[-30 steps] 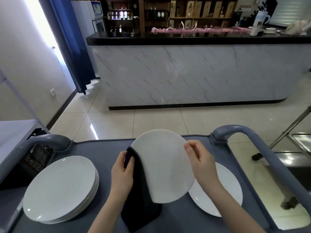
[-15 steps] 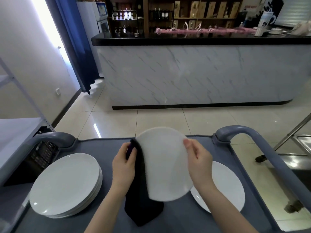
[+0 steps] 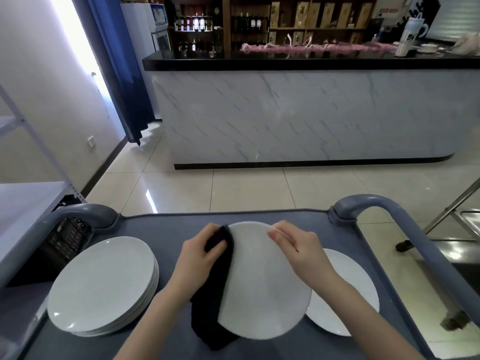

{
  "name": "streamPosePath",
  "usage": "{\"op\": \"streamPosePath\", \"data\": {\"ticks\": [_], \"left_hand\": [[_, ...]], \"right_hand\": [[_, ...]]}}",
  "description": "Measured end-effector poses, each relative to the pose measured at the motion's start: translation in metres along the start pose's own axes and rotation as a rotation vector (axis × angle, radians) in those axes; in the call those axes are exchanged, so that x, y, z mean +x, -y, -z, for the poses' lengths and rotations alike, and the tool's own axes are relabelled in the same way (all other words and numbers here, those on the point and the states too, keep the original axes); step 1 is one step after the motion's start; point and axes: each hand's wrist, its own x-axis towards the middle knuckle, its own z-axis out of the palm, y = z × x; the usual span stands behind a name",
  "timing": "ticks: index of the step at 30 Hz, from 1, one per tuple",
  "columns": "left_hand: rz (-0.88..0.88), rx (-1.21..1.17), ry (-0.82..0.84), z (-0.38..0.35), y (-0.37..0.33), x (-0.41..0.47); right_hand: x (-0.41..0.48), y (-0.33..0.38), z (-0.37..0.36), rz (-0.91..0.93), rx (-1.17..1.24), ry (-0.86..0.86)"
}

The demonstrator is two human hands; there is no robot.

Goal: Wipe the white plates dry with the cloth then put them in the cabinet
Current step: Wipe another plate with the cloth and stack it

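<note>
This is a big room with a shiny tile floor. A long marble counter (image 3: 298,113) stands at twelve o'clock. Close by is a grey cart (image 3: 161,229), and all the plates are on it or over it.

A stack of white plates (image 3: 104,284) sits at nine o'clock on the cart. One lone plate (image 3: 348,294) lies flat at three o'clock. Between them is the held plate (image 3: 259,287), lifted over the middle of the cart and tipped up a bit. It is round, white, smooth and plain. I can't tell if it is wet.

A dark cloth (image 3: 215,294) wraps over its nine o'clock edge and hangs down under it. The left hand (image 3: 200,258) has its fingers curled round the cloth and squeezes it on the plate. The right hand (image 3: 298,245) pinches the rim at one o'clock.

I think this is the wiping step. Next the plate needs turning so the cloth can reach the rest. It needs a firm hold so it does not slip.
</note>
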Motion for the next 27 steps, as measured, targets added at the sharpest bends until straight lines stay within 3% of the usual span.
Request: {"op": "streamPosePath", "data": {"ticks": [3, 7, 9, 14, 18, 20, 23, 27], "left_hand": [[0.019, -0.034, -0.011, -0.007, 0.002, -0.001], [0.174, -0.210, -0.232, -0.018, 0.009, -0.010], [0.222, -0.257, -0.297, -0.023, 0.012, -0.018], [0.122, -0.190, -0.310, -0.007, 0.008, -0.017], [-0.079, 0.051, -0.104, 0.003, -0.005, -0.011], [-0.148, 0.137, -0.006, 0.000, -0.011, -0.008], [-0.116, 0.102, -0.003, -0.003, -0.011, -0.007], [0.042, 0.007, -0.212, -0.003, -0.004, -0.009]], "right_hand": [[0.002, 0.003, 0.001, 0.025, -0.039, -0.007], [-0.007, 0.001, -0.012, -0.111, 0.193, -0.355], [-0.010, 0.000, -0.018, -0.181, 0.246, -0.446], [-0.003, 0.001, 0.002, -0.089, 0.022, -0.234], [0.020, 0.015, 0.012, 0.065, -0.342, 0.146], [0.026, 0.020, 0.004, 0.110, -0.370, 0.257], [0.023, 0.017, -0.006, 0.101, -0.151, 0.234], [0.010, 0.005, -0.013, 0.002, 0.072, -0.047]]}}
